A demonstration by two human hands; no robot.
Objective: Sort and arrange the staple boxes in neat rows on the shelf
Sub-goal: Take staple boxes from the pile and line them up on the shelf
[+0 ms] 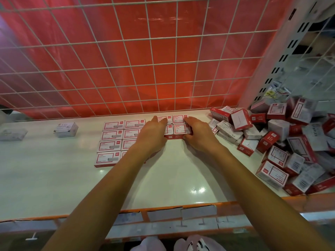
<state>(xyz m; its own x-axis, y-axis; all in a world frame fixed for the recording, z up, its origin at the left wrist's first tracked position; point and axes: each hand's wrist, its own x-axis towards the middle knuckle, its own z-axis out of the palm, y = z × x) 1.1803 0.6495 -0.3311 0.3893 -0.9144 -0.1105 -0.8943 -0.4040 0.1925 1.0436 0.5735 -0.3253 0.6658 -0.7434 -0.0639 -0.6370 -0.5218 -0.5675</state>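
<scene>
Red-and-white staple boxes lie flat in two neat columns on the white shelf, left of centre. Just to their right stands a small block of taller red-and-white boxes near the back mesh. My left hand lies over the block's left side, fingers straight and pointing toward the mesh. My right hand cups the block's right side, its thumb curled round the front corner box. A jumbled heap of staple boxes fills the shelf's right end.
A white wire mesh with red sheeting behind closes the back. Two whitish boxes stand apart at the far left. The orange front edge carries price-tag holders. A perforated upright rises at right.
</scene>
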